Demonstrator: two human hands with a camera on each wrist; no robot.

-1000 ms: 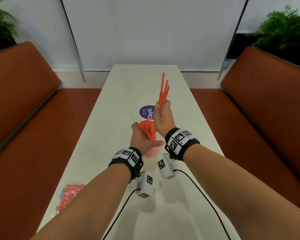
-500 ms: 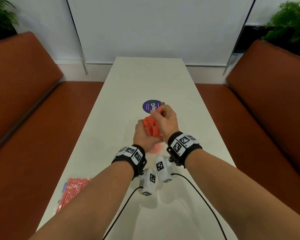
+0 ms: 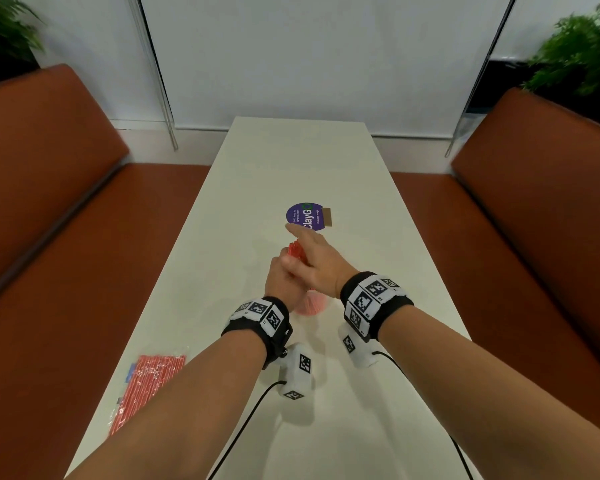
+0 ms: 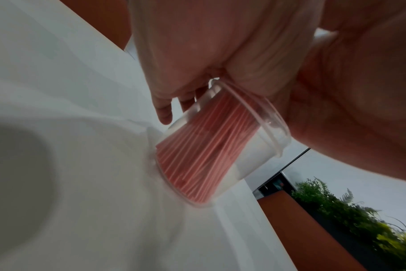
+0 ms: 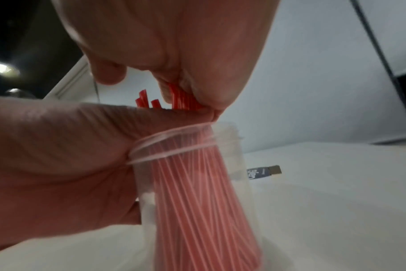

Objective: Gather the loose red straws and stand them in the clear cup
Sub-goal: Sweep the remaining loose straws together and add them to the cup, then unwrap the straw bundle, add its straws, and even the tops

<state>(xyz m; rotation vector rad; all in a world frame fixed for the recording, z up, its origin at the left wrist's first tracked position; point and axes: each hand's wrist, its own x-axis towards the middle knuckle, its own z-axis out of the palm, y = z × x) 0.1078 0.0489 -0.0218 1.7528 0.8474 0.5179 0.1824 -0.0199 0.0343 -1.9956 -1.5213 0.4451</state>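
A clear plastic cup (image 3: 315,303) stands on the white table (image 3: 291,161), packed with red straws (image 3: 296,250). My left hand (image 3: 280,283) grips the cup from the left, fingers wrapped round its wall just under the rim. My right hand (image 3: 312,259) lies over the straw tops with fingers stretched forward and presses on them. In the left wrist view the cup (image 4: 262,146) leans, its straws (image 4: 197,155) fanned inside. In the right wrist view the straws (image 5: 197,201) fill the cup (image 5: 234,165) and their tips poke up against my palm.
A round purple sticker (image 3: 305,216) lies just beyond the hands. A plastic packet of red straws (image 3: 146,386) sits at the table's near left edge. Brown benches (image 3: 49,202) flank the table on both sides. Two black cables trail from my wrists.
My right hand brought a raised bunch of straws down into the cup, let go, and now lies flat on the tops. The left hand stayed on the cup.
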